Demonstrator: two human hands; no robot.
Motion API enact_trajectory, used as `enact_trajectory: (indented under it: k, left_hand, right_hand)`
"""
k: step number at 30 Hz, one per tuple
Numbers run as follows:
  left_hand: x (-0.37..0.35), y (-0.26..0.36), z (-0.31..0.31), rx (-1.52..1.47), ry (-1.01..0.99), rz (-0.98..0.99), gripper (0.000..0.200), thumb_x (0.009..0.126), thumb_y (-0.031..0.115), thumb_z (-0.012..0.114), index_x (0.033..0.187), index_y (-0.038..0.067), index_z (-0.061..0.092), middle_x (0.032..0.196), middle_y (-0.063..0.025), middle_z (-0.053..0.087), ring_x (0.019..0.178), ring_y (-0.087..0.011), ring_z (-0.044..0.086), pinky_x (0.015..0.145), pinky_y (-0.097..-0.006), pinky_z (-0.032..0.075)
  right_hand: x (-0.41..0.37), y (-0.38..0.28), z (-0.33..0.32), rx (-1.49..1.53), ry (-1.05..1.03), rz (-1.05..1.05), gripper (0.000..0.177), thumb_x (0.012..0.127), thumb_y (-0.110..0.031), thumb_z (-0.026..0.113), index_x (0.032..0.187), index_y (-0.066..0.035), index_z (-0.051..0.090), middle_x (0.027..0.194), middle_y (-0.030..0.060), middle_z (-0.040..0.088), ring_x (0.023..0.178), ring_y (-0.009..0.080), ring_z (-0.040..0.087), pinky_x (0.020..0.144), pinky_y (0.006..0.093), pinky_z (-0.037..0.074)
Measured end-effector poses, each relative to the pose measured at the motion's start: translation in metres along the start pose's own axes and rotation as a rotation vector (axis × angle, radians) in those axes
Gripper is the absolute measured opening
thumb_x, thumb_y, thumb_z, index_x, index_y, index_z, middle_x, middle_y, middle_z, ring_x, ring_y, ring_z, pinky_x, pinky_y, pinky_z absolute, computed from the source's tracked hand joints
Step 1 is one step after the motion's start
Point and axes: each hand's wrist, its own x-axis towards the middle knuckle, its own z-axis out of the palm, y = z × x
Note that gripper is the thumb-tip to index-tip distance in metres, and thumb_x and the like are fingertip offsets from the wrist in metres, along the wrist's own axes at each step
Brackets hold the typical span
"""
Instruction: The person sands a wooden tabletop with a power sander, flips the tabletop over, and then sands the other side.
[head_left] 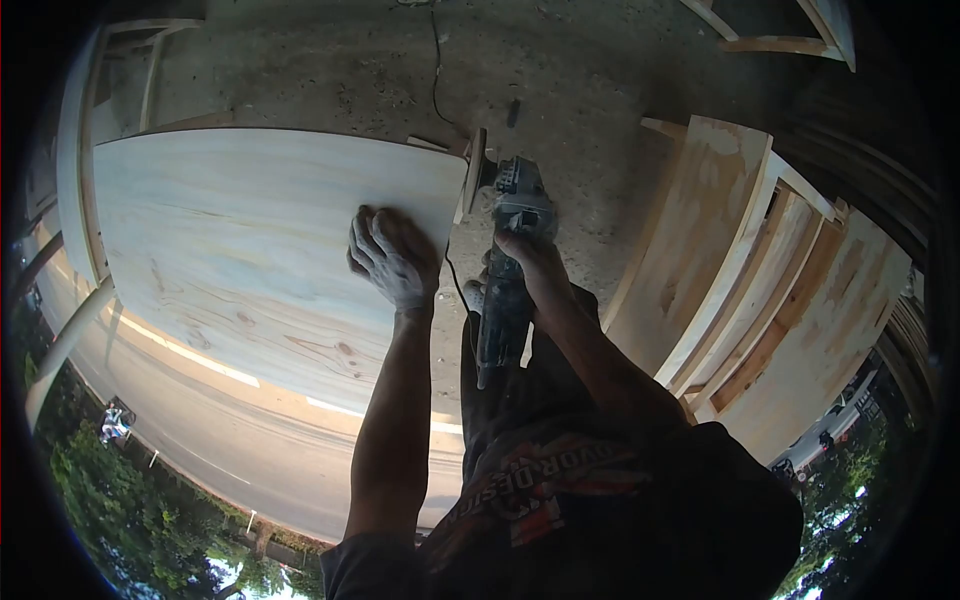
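The left hand (395,260), dusted white, lies flat with its fingers spread near the right-hand edge of a large pale wooden panel with visible grain and knots (250,240), pressing down on it. The right hand (525,250) is closed around the neck of a dark grey handheld angle grinder (505,300). The grinder's round disc (475,170) stands on edge, touching or just beside the panel's right-hand edge near its far corner. Whether the disc is spinning cannot be told. A thin black cord (437,60) runs away across the dusty grey concrete floor (560,90); whether it is the grinder's own cannot be told.

The step in hand looks like dressing the panel's edge, with one hand steadying the board while the other guides the tool. By this reading the disc is at the far end of that edge, so most of the edge may yet need a pass, though its surface is too small to judge.

The next move probably calls for drawing the disc along the edge at an even angle and light pressure. The steadying hand should stay well inboard of the disc, as its fingertips lie near the edge being worked.

To the right, well apart from the hands, unfinished light wooden frames and boards (760,270) lean together.
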Motion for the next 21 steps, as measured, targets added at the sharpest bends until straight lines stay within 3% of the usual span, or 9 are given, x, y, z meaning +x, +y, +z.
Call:
enact_trajectory:
  k: [5, 9, 14, 21]
  left_hand:
    - [0.000, 0.002, 0.000, 0.002, 0.028, 0.016, 0.045, 0.103, 0.027, 0.060, 0.142, 0.006, 0.050, 0.148, -0.0217, 0.052, 0.136, -0.0417, 0.050, 0.108, -0.0583, 0.035]
    - [0.002, 0.002, 0.000, 0.000, 0.027, 0.003, 0.045, 0.103, 0.026, 0.061, 0.142, 0.006, 0.050, 0.147, -0.0219, 0.053, 0.136, -0.0413, 0.050, 0.108, -0.0579, 0.035]
    - [0.001, 0.002, 0.000, -0.004, 0.019, -0.011, 0.045, 0.102, 0.025, 0.061, 0.142, 0.006, 0.051, 0.149, -0.0225, 0.053, 0.137, -0.0412, 0.050, 0.109, -0.0576, 0.035]
    - [0.002, 0.003, -0.003, -0.029, 0.010, -0.021, 0.044, 0.101, 0.024, 0.063, 0.140, 0.007, 0.054, 0.149, -0.0226, 0.052, 0.137, -0.0407, 0.049, 0.110, -0.0570, 0.035]
  right_hand:
    - [0.010, -0.053, -0.028, -0.157, -0.074, 0.168, 0.030, 0.096, -0.028, 0.072, 0.113, -0.004, 0.064, 0.092, 0.0087, 0.068, 0.079, 0.0203, 0.070, 0.072, 0.0395, 0.059]
    - [0.032, -0.105, -0.040, -0.582, -0.165, 0.237, 0.040, 0.093, -0.035, 0.075, 0.114, -0.002, 0.065, 0.095, 0.0097, 0.068, 0.083, 0.0204, 0.070, 0.075, 0.0414, 0.058]
    - [0.061, -0.165, -0.040, -0.959, -0.343, 0.155, 0.054, 0.088, -0.037, 0.081, 0.125, 0.000, 0.067, 0.099, 0.0125, 0.072, 0.085, 0.0212, 0.072, 0.078, 0.0374, 0.058]
    - [0.078, -0.216, 0.006, -1.351, -0.405, 0.038, 0.057, 0.080, -0.039, 0.089, 0.115, 0.002, 0.071, 0.092, 0.0117, 0.072, 0.072, 0.0197, 0.070, 0.067, 0.0350, 0.058]
